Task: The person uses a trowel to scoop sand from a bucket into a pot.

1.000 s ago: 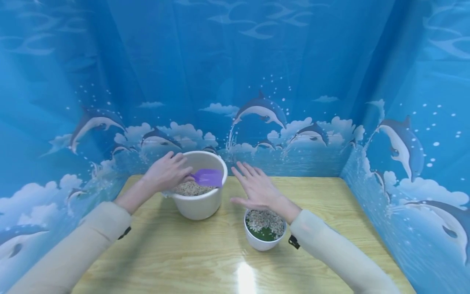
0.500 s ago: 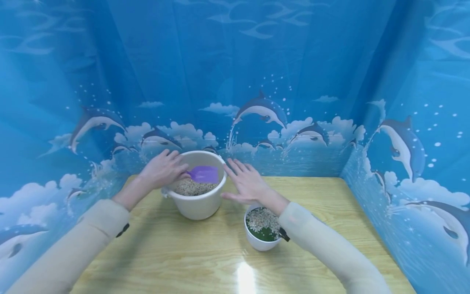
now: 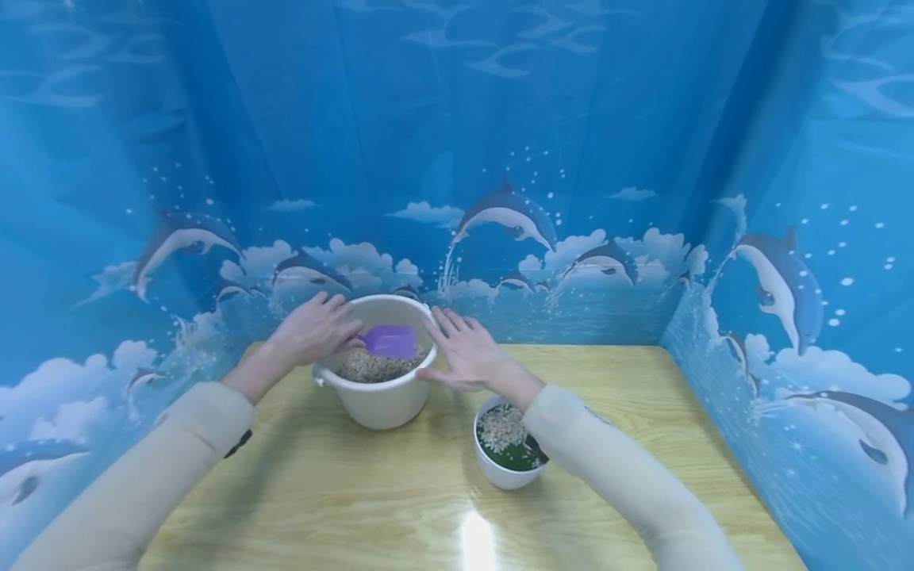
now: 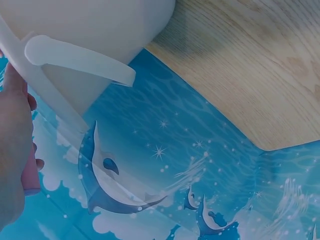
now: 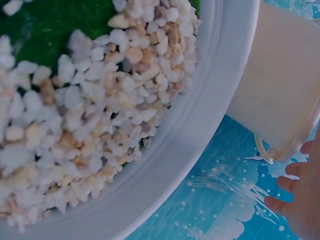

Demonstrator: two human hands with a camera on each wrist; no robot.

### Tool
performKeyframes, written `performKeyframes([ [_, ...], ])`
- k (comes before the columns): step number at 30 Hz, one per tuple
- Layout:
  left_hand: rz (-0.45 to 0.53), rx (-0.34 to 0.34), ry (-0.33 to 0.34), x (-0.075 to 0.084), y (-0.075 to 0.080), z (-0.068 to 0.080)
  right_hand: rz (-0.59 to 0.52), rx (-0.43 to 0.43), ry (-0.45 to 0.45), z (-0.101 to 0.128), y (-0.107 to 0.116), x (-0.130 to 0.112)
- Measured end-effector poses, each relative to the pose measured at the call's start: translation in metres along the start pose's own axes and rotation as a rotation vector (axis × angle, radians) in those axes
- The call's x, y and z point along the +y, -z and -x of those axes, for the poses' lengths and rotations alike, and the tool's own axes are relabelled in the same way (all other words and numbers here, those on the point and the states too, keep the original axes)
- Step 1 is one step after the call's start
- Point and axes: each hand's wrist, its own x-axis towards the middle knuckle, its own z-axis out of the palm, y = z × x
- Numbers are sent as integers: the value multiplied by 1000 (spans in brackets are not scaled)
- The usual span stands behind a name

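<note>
My left hand (image 3: 317, 327) grips the handle of a small purple shovel (image 3: 390, 341) over the left rim of a white bucket (image 3: 385, 406). The shovel's blade hangs inside, above the gravel (image 3: 373, 366). In the left wrist view, a pink handle end (image 4: 31, 175) sticks out below the hand. Fingers spread, my right hand (image 3: 460, 353) lies at the bucket's right rim. Under the right forearm stands a smaller white pot (image 3: 503, 477), partly hidden by the sleeve. Pale pebbles (image 5: 95, 110) cover part of its green base in the right wrist view.
Both containers stand on a wood-grain table (image 3: 343, 492). A blue curtain (image 3: 571, 159) printed with dolphins encloses the back and sides, close behind the bucket. The bucket's white carrying handle (image 4: 82, 59) hangs at its side.
My right hand has moved left from above the small pot to the bucket's right rim. The left hand and the shovel have shifted slightly left over the bucket.
</note>
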Motion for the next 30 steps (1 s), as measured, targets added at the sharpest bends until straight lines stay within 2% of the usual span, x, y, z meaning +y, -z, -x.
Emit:
performKeyframes([
  [17, -95, -55, -44, -7, -6, -8, 22, -53, -45, -8, -3, -5],
  [30, -163, -88, -95, -18, -6, -19, 23, -41, -48, -5, 0, -5],
])
